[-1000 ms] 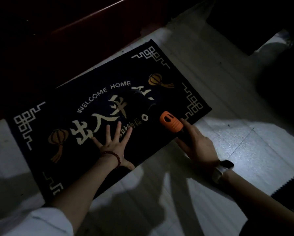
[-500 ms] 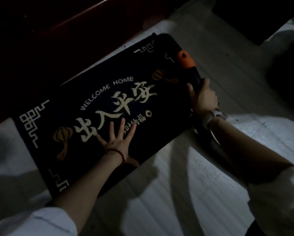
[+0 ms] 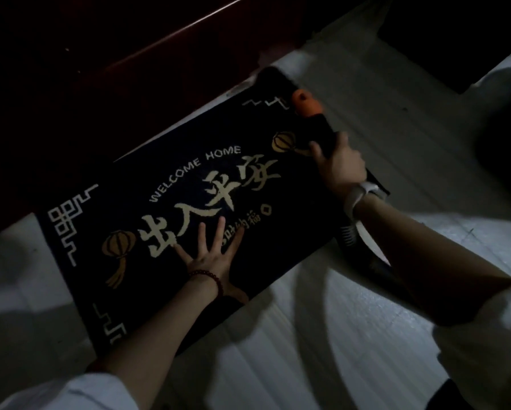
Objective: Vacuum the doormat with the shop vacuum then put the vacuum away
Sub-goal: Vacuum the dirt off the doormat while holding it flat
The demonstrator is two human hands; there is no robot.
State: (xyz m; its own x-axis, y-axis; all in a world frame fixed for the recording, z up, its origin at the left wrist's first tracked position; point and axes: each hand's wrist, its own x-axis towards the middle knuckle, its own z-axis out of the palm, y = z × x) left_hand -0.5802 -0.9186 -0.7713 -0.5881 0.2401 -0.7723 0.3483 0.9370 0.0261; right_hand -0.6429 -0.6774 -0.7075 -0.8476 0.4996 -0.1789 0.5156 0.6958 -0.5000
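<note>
Head view, near to far: the left hand (image 3: 209, 255) lies flat on the doormat (image 3: 165, 220) close to its near long edge, fingers straight and fanned apart, palm pressing the pile. The mat lies aslant on pale floor tiles (image 3: 322, 335), its far long edge against a dark red threshold (image 3: 159, 69). Farther right, the right hand (image 3: 341, 167) grips the vacuum (image 3: 325, 131), fingers curled round its dark body, with the orange nozzle (image 3: 305, 104) at the mat's far right corner. That corner appears lifted or folded, though the dim, blurred picture leaves this unsure. The likely trouble is there: suction or a push could drag the loose corner up and bunch it, since the left hand pins only the near middle. The nozzle could also run off the edge onto bare tile.
</note>
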